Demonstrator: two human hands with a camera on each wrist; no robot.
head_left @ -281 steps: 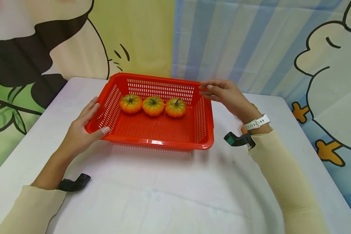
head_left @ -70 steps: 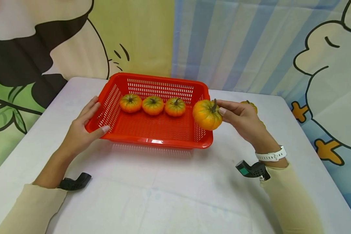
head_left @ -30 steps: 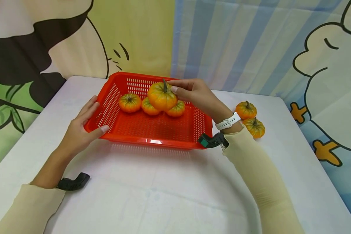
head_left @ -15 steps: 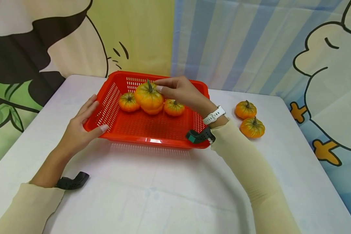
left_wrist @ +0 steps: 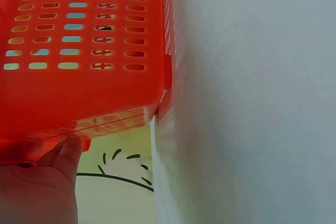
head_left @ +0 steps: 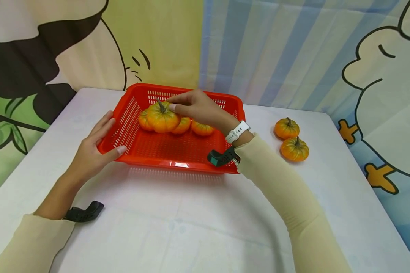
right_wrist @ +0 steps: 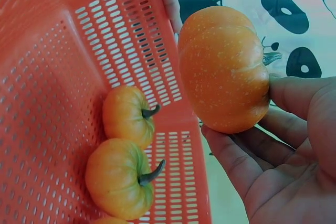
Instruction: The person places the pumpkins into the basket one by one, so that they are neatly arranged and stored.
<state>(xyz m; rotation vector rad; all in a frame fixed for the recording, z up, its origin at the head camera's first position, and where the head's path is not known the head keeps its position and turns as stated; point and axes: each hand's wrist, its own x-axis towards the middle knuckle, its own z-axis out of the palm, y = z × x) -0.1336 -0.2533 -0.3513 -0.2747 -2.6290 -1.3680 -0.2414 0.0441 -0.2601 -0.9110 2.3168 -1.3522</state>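
My left hand [head_left: 93, 151] holds the left end of a red plastic basket [head_left: 179, 149], thumb over the rim and fingers along its outer side. In the left wrist view, its fingertips [left_wrist: 69, 150] lie against the rim. My right hand [head_left: 201, 108] pinches a small orange-yellow pumpkin [head_left: 163, 120] near its stem, above the basket's left part. The right wrist view shows this pumpkin [right_wrist: 223, 72] between thumb and fingers, apart from the ones below. A row of three pumpkins lies along the basket's back: left [head_left: 144, 122], middle [head_left: 183, 126] and right [head_left: 202, 129], partly hidden by the held pumpkin and right hand.
Two more pumpkins, a rear one [head_left: 286, 128] and a front one [head_left: 295, 149], sit on the white-covered table [head_left: 177, 227] right of the basket. A cartoon-printed curtain [head_left: 253, 49] hangs directly behind the table.
My right hand has brought the pumpkin from the basket's right side leftward over the row. The left hand and basket stay nearly still. Three pumpkins lay in the basket throughout.
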